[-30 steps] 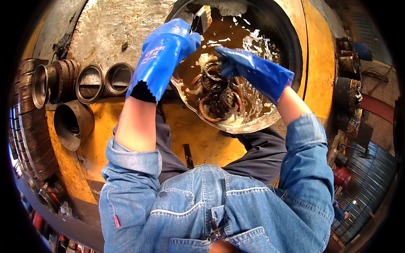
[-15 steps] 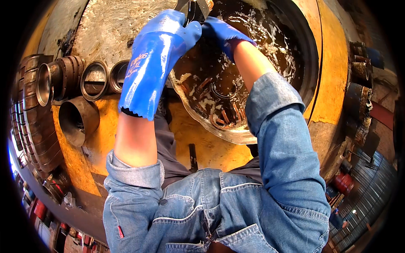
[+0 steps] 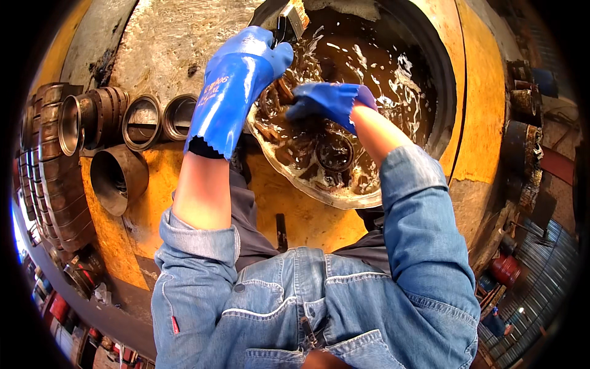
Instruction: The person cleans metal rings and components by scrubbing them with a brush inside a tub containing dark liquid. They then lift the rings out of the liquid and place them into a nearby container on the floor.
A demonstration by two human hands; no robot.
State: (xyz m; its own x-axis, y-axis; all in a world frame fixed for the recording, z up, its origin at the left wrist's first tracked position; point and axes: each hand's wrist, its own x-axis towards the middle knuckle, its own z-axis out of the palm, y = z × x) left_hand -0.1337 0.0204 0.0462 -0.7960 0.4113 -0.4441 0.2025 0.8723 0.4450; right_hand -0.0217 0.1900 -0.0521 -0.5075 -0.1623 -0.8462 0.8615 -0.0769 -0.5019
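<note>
My left hand, in a long blue rubber glove, is closed at the left edge of a round basin; whatever its curled fingers hold is hidden. Just beyond them a paintbrush with a metal band and light handle lies at the rim. My right hand, gloved in blue too, reaches leftward low over the dark, foamy liquid. Its fingertips are blurred. Near them a reddish-brown curved piece shows below my left hand. A metal ring sits in the liquid closer to me.
Left of the basin stand several metal cylinder sleeves, with a wider one lying nearer. A stack of dark ribbed parts lines the far left. The basin rests on a worn yellow surface. Dark cylindrical parts stand at right.
My right hand has moved from beside the left hand at the brush down toward me, over the liquid. The left hand has shifted slightly nearer. The ring and foam in the basin look displaced.
</note>
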